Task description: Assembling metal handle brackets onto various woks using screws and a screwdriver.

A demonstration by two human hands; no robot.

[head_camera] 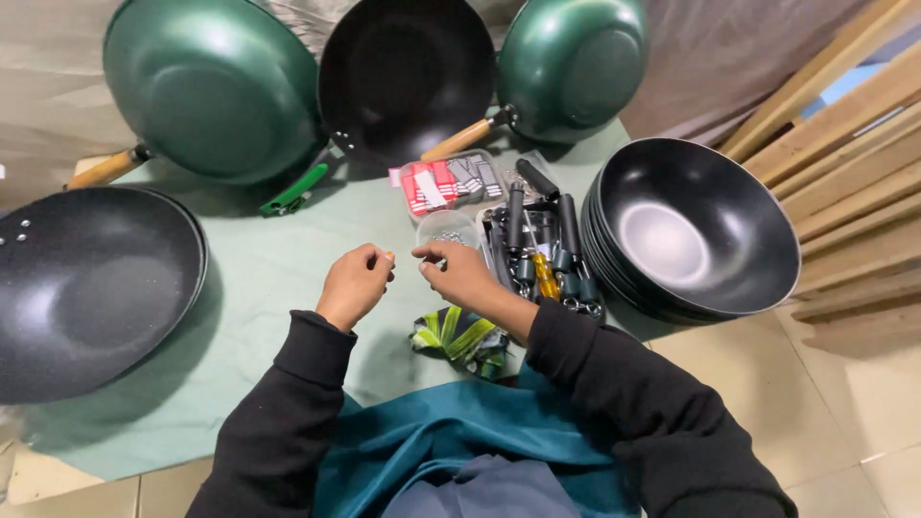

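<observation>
Cloth (259, 288) of pale green covers the work surface, which seems to lie low over a floor (835, 412) of beige tiles; whether it is a table or a mat cannot be told. Behind it hangs a grey-brown sheet (729, 58), and wooden slats (854, 144) lean at the right edge.

Pans ring the cloth: a large green pan (211, 86) with a wooden handle at the back left, a black pan (408, 72) tilted next to it, a smaller green pan (571, 62) to its right, a dark pan (86, 288) on the left, and a stack of black pans (696, 225) on the right.

The person's left hand (353, 285) and right hand (460, 271) hover close together over the middle of the cloth, both in black sleeves. The fingers of each hand are curled inward with thumb and forefinger pressed together, as if pinching something very small; what it is cannot be made out. Just beyond the fingertips stands a clear cup (447, 228) of small metal pieces. Behind it lies a clear box (449, 182) with red and grey parts. Black handles (542, 245) lie bundled just right of the right hand. A crumpled green and yellow wrapper (462, 338) rests under the right wrist. A green clip-like handle (293, 192) lies near the large green pan.
</observation>
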